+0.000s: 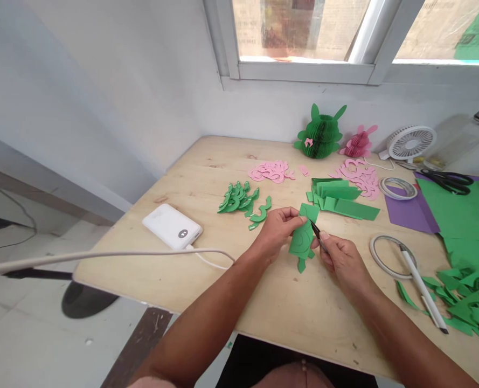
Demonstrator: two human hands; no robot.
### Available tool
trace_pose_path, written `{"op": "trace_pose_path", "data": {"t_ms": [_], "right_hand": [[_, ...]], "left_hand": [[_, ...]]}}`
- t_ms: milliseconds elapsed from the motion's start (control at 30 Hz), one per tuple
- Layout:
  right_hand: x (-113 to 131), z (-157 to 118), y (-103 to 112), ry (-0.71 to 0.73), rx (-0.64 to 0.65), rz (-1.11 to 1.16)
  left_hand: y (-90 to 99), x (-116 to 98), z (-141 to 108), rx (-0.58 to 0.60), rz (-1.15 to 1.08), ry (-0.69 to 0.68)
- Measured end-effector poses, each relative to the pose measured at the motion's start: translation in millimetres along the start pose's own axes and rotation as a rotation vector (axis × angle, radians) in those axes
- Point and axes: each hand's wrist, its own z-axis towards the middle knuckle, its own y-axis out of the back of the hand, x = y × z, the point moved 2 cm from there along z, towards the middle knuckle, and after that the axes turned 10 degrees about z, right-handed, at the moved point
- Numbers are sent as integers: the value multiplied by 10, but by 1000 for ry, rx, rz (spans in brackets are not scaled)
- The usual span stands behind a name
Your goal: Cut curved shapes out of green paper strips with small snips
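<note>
Between my left hand's [282, 229] thumb and fingers is a green paper piece [303, 237] with curved outlines drawn on it. A partly cut strip dangles from its lower end. My right hand [342, 258] is closed around small dark scissors [317, 230], whose blades reach the paper's right edge; the handles are hidden in the fingers. Left of my left hand lies a heap of cut green curved shapes [237, 198], with one more curved shape [260, 214] close to my knuckles. Folded green paper strips [340, 196] lie just beyond my hands.
Pink cut-outs [271, 171] lie farther back, near a green paper rabbit [323, 134] and a pink one [359, 143]. A white power bank [170, 226] with a cable is at left. Tape rolls [398, 188], a white pen [425, 291] and green scraps [465, 296] are at right.
</note>
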Motion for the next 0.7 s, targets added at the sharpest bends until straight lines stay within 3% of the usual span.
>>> {"op": "trace_pose_path", "data": {"t_ms": [700], "right_hand": [[13, -10, -25, -25, -1, 2]], "left_hand": [[-13, 3, -4, -2, 0, -14]]}}
